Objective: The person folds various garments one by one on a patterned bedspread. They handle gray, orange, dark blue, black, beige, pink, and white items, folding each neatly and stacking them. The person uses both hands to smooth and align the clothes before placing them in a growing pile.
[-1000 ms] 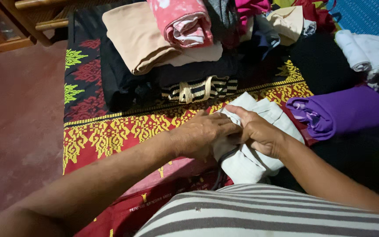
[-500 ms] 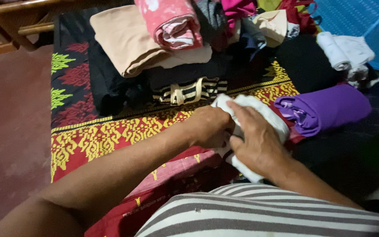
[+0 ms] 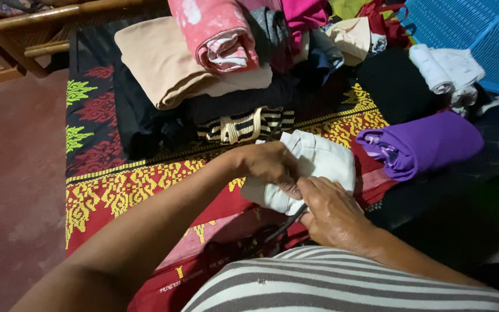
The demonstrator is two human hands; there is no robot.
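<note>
On the red and yellow patterned cloth (image 3: pixel 128 185) spread across the floor, I see a white folded garment (image 3: pixel 319 164) lying just in front of me, and both of my hands are on it. My left hand (image 3: pixel 267 163) sits curled over the garment's near left edge, the fingers closed into the white fabric, though I cannot tell how much of it they grip because the knuckles hide the fingertips. My right hand (image 3: pixel 330 214) is at the lower edge of the same garment, fingers bent and pressed together against the fabric, thumb tucked toward the left hand; the two hands touch or nearly touch. A thin dark cord (image 3: pixel 287 224) runs out from beneath the garment toward my striped shirt (image 3: pixel 342 286). Just to the right of the white garment lies a purple rolled cloth (image 3: pixel 428 141), close but apart from it. Behind it a black and cream striped piece (image 3: pixel 244 124) sits under a beige folded cloth (image 3: pixel 163 58) and a pink rolled cloth (image 3: pixel 218 32). A blue basket (image 3: pixel 469 34) stands at the far right, with white rolled cloths (image 3: pixel 446 66) beside it
</note>
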